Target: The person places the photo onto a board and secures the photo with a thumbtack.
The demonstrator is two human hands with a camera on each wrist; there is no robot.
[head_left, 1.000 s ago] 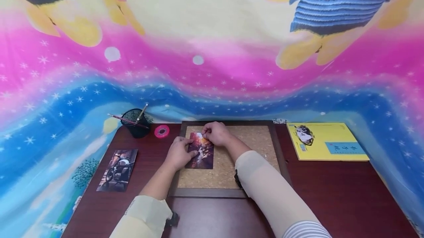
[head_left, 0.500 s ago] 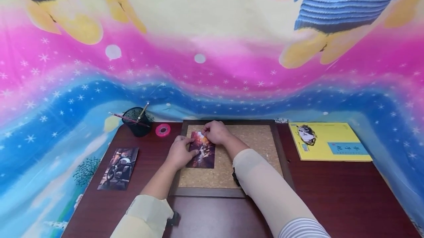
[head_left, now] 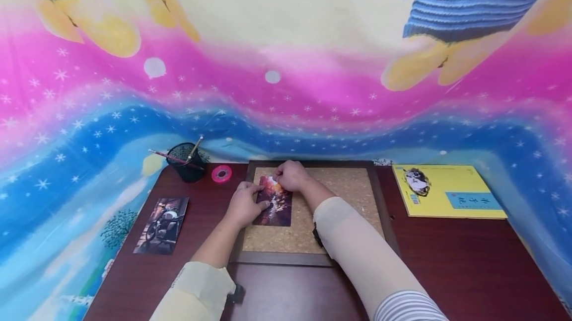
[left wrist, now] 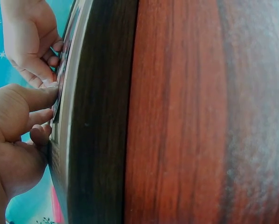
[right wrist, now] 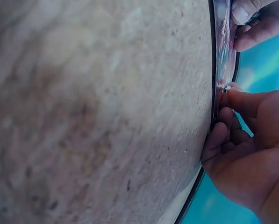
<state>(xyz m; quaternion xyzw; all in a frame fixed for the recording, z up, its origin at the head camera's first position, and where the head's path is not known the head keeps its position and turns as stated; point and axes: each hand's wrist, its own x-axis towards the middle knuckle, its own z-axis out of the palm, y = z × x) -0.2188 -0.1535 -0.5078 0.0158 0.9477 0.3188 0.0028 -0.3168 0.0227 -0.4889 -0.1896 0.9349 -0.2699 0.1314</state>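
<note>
A dark printed picture (head_left: 278, 214) with an orange glow near its top lies on a cork board (head_left: 350, 192) with a brown frame. My left hand (head_left: 243, 205) rests along the picture's left side, its thumb and fingertips pressing the surface. At the picture's top edge, my right hand (head_left: 292, 176) pinches a small shiny pin-like thing (right wrist: 225, 88) between thumb and finger; its exact shape is mostly hidden. Both hands are side by side over the picture in the left wrist view, the left hand (left wrist: 17, 135) nearer the camera.
Left on the dark red table (head_left: 456, 256) lies a motorcycle picture (head_left: 162, 225). Behind it stand a black mesh pen cup (head_left: 191, 171) with pencils and a pink tape roll (head_left: 221, 174). A yellow book (head_left: 433, 182) lies at the right. Patterned fabric (head_left: 313, 92) hangs behind.
The head view has shifted slightly, so the table's things sit a little farther right. Both hands keep their places on the picture.
</note>
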